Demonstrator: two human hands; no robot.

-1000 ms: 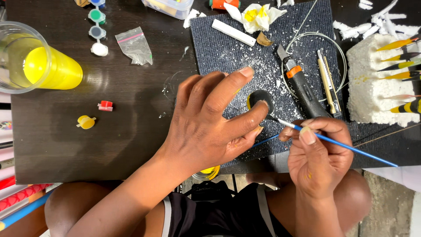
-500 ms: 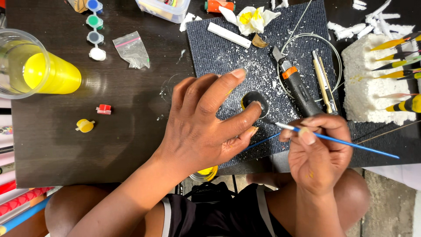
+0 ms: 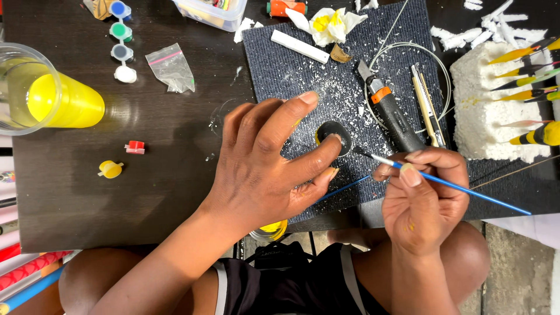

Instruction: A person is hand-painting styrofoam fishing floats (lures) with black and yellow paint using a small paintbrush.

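Observation:
My left hand (image 3: 265,157) rests spread on a dark grey mat (image 3: 291,70), its fingertips pinning a small round piece painted black with a yellow edge (image 3: 334,135). My right hand (image 3: 423,195) pinches a thin blue paintbrush (image 3: 449,184), whose dark tip touches the right side of the round piece. A second blue stick (image 3: 344,188) lies on the mat under my left fingers.
An orange and black utility knife (image 3: 392,114), wire loop and thin sticks lie on the mat. A white foam block (image 3: 496,111) holds painted floats at right. A yellow cup in a clear cup (image 3: 49,96), paint pots (image 3: 121,41), a plastic bag (image 3: 171,67) stand on the dark table (image 3: 87,204).
My right hand has edged slightly left, keeping the brush tip against the round piece. My left hand has stayed on the piece.

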